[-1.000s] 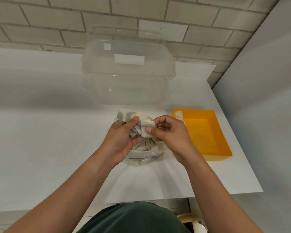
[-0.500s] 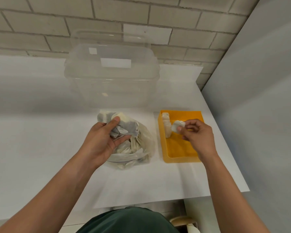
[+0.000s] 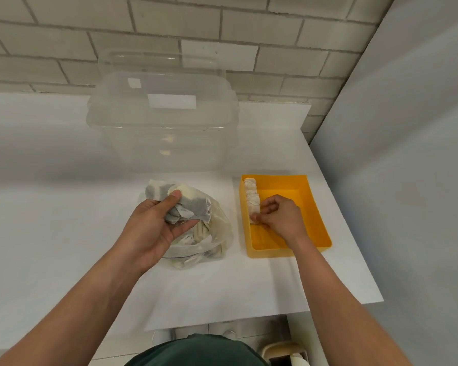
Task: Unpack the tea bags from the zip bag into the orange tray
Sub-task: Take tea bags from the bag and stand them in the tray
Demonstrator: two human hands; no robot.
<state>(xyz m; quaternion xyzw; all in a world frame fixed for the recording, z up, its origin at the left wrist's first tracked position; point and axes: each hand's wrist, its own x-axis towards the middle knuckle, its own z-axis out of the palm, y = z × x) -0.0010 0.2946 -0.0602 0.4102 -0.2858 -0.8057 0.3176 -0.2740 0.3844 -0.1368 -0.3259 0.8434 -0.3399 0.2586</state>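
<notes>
White table (image 3: pixel 50 220), brick wall (image 3: pixel 64 35); left hand (image 3: pixel 151 228) tight around tea bags (image 3: pixel 191 204), right hand (image 3: pixel 280 217) in pinch on one in orange tray (image 3: pixel 313 212)

Single head-worn wide-angle cam. Faces fwd and steeply down onto white tabletop (image 3: pixel 50 207), brick wall (image 3: pixel 64 35) at top of frame. Close range: left hand (image 3: pixel 154 223) and right hand (image 3: pixel 280 217) mid-frame, arms in from btm corners.

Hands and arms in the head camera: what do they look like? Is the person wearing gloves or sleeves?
No gloves. The left hand and right hand are bare, with no rings, watch or bracelet showing. The left arm and right arm are bare too, no sleeves in view. Dark green clothing shows at the bottom edge.
</notes>
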